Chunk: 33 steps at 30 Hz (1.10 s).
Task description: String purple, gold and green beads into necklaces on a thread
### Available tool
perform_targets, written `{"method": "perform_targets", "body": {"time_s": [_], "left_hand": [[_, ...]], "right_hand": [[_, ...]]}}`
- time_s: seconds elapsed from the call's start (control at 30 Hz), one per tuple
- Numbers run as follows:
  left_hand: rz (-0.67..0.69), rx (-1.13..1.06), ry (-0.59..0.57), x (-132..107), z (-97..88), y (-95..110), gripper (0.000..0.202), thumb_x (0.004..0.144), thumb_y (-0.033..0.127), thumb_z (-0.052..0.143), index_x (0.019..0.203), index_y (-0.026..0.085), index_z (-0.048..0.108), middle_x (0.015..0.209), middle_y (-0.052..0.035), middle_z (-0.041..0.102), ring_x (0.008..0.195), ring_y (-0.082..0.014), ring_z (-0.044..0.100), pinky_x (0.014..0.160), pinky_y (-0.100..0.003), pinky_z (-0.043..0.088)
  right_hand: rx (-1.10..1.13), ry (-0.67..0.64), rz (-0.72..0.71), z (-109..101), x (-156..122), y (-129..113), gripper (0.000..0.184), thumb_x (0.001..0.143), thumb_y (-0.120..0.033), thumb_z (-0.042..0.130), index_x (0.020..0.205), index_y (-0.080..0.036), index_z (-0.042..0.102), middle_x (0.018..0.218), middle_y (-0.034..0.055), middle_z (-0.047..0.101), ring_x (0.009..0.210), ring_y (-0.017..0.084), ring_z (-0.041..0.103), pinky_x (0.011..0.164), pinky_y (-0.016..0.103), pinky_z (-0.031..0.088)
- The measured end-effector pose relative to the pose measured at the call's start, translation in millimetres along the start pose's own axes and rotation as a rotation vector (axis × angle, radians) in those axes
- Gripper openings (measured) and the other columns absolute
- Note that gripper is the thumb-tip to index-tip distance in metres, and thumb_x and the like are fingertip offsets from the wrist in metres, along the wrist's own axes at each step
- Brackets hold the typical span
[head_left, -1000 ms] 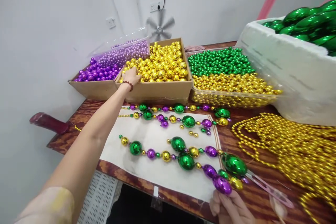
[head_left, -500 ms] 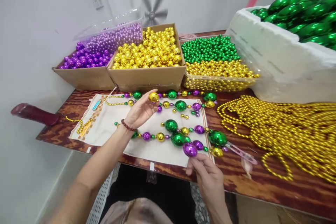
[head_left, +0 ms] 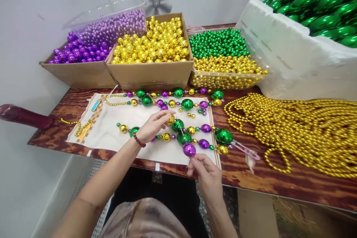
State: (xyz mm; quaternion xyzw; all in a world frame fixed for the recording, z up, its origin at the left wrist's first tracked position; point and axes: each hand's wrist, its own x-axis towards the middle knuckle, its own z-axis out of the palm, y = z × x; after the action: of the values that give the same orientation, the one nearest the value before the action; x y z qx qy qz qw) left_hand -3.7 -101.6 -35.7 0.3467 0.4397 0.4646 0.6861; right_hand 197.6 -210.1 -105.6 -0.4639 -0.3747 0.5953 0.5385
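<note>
My left hand (head_left: 154,127), with a dark red bracelet at the wrist, is closed on a round gold bead (head_left: 170,119) between thumb and fingertips. A thin pale needle or thread (head_left: 180,126) slants from beside that bead down towards a large purple bead (head_left: 189,149). At the purple bead's lower edge, my right hand (head_left: 206,174) pinches it with thumb and forefinger. Strung green, gold and purple beads lie on the white cloth (head_left: 106,122) just beyond both hands, including a big green bead (head_left: 223,135) at the right end. Some loose small beads (head_left: 191,115) sit farther back.
Behind the cloth stand a carton of purple beads (head_left: 80,76), a carton of gold beads (head_left: 150,74) and a clear tub (head_left: 228,80) of green and gold beads. Gold bead strands (head_left: 292,137), a pink threader (head_left: 248,151) and a foam box (head_left: 298,63) are at right.
My left hand has come down and nearer with the gold bead, close to the purple bead in my right hand. The whole view has shifted slightly.
</note>
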Motion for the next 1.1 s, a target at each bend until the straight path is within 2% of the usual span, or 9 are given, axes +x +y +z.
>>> {"method": "perform_targets", "body": {"time_s": [0.07,0.13,0.2,0.27,0.4,0.53,0.7,1.1], "left_hand": [[-0.038,-0.151,-0.013,0,1.5,-1,0.022,0.079,0.028,0.077,0.095,0.016,0.069,0.088,-0.0028,0.067,0.068,-0.0085,0.062,0.064,-0.020,0.047],[-0.070,-0.325,-0.010,0,4.4,-1,0.018,0.079,0.023,0.076,0.092,0.015,0.066,0.090,-0.0039,0.068,0.078,-0.0140,0.068,0.076,-0.027,0.054],[-0.077,-0.452,-0.002,0,7.8,-1,0.014,0.083,0.019,0.071,0.096,0.015,0.065,0.093,-0.0057,0.069,0.090,-0.0188,0.070,0.089,-0.034,0.055],[-0.077,-0.526,0.003,0,10.9,0,0.016,0.089,0.018,0.064,0.103,0.013,0.065,0.097,-0.0081,0.070,0.096,-0.0207,0.070,0.095,-0.036,0.054],[-0.076,-0.614,0.066,0,14.4,0,0.014,0.094,0.019,0.057,0.103,0.011,0.065,0.100,-0.0103,0.070,0.097,-0.0213,0.071,0.097,-0.036,0.054],[-0.092,-0.657,0.109,0,16.0,-3,0.011,0.094,0.023,0.059,0.097,0.014,0.064,0.093,-0.0069,0.070,0.093,-0.0204,0.071,0.094,-0.038,0.055],[-0.082,-0.664,0.152,-1,21.5,-3,0.011,0.095,0.023,0.058,0.093,0.015,0.064,0.093,-0.0061,0.070,0.090,-0.0167,0.071,0.093,-0.033,0.054],[-0.011,-0.676,0.181,-3,25.2,-4,0.014,0.097,0.020,0.052,0.092,0.013,0.063,0.095,-0.0091,0.071,0.092,-0.0181,0.071,0.098,-0.036,0.054]], "right_hand": [[-0.008,0.011,0.003,1,-2,0,0.023,0.084,-0.038,0.071,0.078,-0.017,0.065,0.063,0.0004,0.062,0.049,0.010,0.058,0.051,0.020,0.049],[-0.017,0.022,0.001,3,-4,-1,0.023,0.084,-0.038,0.072,0.077,-0.017,0.065,0.063,0.0004,0.062,0.049,0.010,0.058,0.049,0.019,0.049],[-0.025,0.036,0.000,5,-5,-2,0.023,0.084,-0.038,0.072,0.077,-0.017,0.065,0.062,0.0003,0.062,0.047,0.010,0.058,0.048,0.019,0.048],[-0.032,0.045,0.002,8,-5,-4,0.023,0.083,-0.038,0.072,0.077,-0.016,0.066,0.061,0.0002,0.062,0.046,0.010,0.057,0.047,0.019,0.048],[-0.054,0.047,0.016,12,-6,-7,0.025,0.082,-0.039,0.073,0.076,-0.016,0.066,0.060,0.0007,0.061,0.045,0.010,0.057,0.045,0.019,0.048],[-0.087,0.065,0.027,16,-8,-11,0.028,0.080,-0.041,0.073,0.073,-0.015,0.065,0.059,0.0011,0.061,0.044,0.011,0.056,0.044,0.020,0.048],[-0.100,0.082,0.030,19,-9,-12,0.029,0.079,-0.042,0.074,0.073,-0.015,0.065,0.059,0.0011,0.061,0.043,0.011,0.056,0.044,0.020,0.048],[-0.095,0.155,0.027,24,-10,-10,0.028,0.079,-0.041,0.074,0.075,-0.015,0.065,0.058,0.0001,0.060,0.044,0.011,0.056,0.045,0.021,0.049]]}}
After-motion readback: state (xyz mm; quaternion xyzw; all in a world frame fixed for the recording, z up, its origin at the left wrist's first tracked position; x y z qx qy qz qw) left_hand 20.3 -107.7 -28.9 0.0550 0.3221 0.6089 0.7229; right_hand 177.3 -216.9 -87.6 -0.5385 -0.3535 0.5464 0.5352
